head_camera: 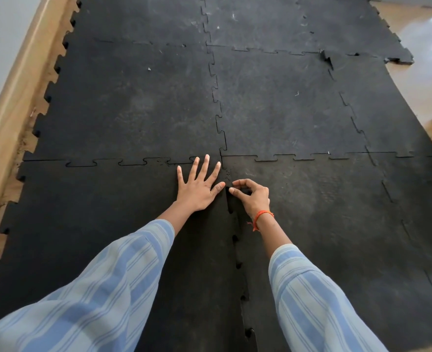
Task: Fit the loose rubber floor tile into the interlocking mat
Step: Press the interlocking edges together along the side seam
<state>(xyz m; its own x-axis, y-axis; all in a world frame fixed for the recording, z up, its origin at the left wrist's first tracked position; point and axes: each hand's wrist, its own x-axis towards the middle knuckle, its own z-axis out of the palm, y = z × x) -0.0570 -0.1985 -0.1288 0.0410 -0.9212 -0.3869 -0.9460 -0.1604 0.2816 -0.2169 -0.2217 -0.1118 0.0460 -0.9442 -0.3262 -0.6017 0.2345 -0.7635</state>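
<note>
A black interlocking rubber mat [138, 102] covers most of the floor. The near-right tile [324, 212] is the loose one: its far edge is locked in, while its left seam [236, 240] toward me shows open gaps between the tabs. My left hand [199, 185] lies flat, fingers spread, on the near-left tile [95, 212] just beside that seam. My right hand [251, 195] is on the loose tile's left edge, thumb and fingers curled and pinching at the seam's top; whether it grips the edge is unclear.
A wooden skirting board [14, 97] and a wall run along the left. Bare wooden floor [418, 80] shows at the right. A lifted tab [326, 57] sticks up at a far seam, and a far-right tile corner [400, 58] curls off the floor.
</note>
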